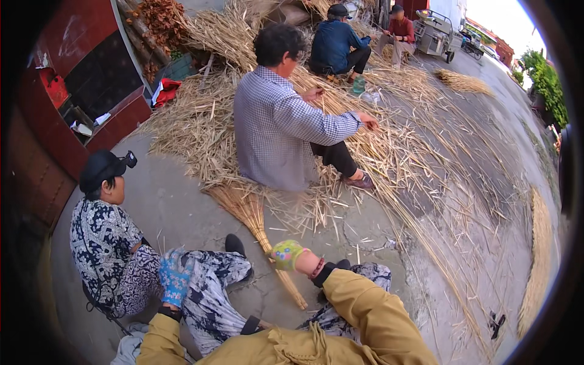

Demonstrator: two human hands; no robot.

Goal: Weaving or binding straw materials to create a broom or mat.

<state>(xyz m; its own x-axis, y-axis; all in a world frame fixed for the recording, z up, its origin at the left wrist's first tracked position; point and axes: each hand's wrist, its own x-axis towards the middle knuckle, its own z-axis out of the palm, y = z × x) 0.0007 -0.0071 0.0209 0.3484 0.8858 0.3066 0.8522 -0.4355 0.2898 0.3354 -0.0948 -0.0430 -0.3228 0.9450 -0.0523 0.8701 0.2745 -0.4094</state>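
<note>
My right hand (288,256), in a yellow-green flowered glove, is closed around the handle of a straw broom (255,223). The broom lies slantwise before me, its fanned bristles toward the straw and its handle end (296,294) toward my body. On my bent left leg rests my left hand (175,276), in a blue flowered glove, holding nothing. My patterned trousers (214,287) and mustard sleeves frame both hands. The fingers of my right hand are partly hidden by its own back.
A person in a checked shirt (278,123) sits on loose straw (205,132) ahead. Another in a black cap (107,232) crouches close on my left. Two more people sit farther off near a metal machine (433,34). Long stalks (438,255) and a black object (496,325) lie right.
</note>
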